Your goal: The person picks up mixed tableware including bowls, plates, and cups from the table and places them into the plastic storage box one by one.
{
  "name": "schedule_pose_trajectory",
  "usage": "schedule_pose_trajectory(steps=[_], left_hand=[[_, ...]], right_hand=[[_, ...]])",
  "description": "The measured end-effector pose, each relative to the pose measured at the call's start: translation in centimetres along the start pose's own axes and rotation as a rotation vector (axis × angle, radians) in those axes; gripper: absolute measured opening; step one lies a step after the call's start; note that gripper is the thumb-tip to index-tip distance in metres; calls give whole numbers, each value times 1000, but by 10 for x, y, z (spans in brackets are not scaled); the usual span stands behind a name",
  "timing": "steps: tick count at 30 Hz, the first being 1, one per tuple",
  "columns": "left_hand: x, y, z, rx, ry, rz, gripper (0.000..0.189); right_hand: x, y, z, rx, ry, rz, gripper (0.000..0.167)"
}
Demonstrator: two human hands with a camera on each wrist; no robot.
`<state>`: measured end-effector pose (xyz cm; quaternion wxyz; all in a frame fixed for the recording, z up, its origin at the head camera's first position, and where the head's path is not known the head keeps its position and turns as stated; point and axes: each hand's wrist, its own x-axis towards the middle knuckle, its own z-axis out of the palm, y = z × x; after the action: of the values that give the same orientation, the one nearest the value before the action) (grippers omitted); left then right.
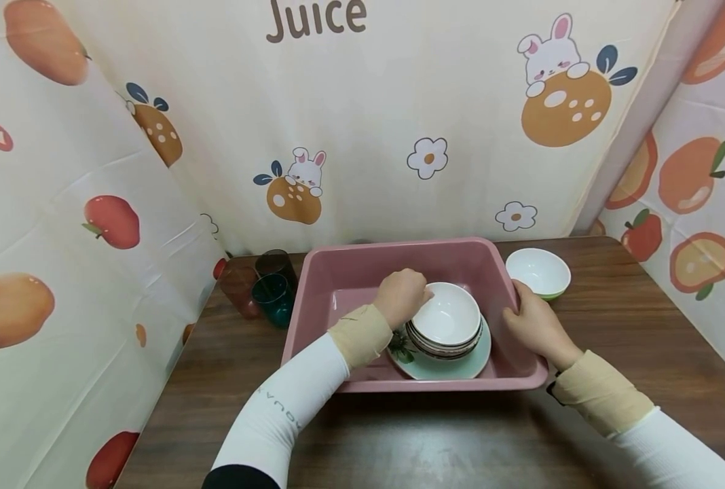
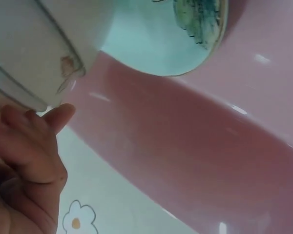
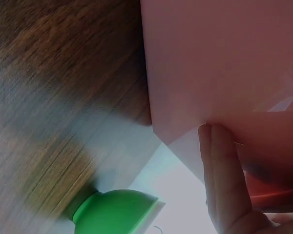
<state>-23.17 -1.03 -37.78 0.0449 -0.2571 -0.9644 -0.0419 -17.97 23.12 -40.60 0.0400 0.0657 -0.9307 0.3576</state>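
A pink basin stands on the wooden table, its front edge toward me. Inside it, a stack of bowls with a plain white bowl on top sits on a pale green plate with a leaf pattern. My left hand holds the top bowl's left rim, fingers curled over the edge. Over the basin's right wall, my right hand grips the rim; in the right wrist view its fingers lie against the pink outer side.
Just right of the basin is a white bowl with a green outside. Left of it stand a teal glass, a dark glass and a red glass. Fruit-printed curtains close off the back and sides.
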Motion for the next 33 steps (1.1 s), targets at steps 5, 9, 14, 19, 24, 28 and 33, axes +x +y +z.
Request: schedule_pose_trajectory(steps=[5,9,14,19,24,28,33], left_hand=[[-4,-4,-13,-96,-40,-35,34],[-9,-13,-29,-182,-47,-61,32],[-25,-35,-55,-296,-35,-99,39],[-60,-70,-74,-401,-5,-139,44],[-105,-112,-74,-412,49,-220,47],[-135,-136,-63,-428,54,-366,58],[-158,-150,-37,-529,-19,-509,69]], right_hand=[[0,0,0,2,-7,10,58],[0,0,0,1,-7,7,59],[0,1,1,5,-6,8,58],[-1,3,2,4,0,2,56],[-1,3,4,9,9,-5,56],[-1,3,3,6,13,-5,56],[-1,4,3,8,9,-2,57]])
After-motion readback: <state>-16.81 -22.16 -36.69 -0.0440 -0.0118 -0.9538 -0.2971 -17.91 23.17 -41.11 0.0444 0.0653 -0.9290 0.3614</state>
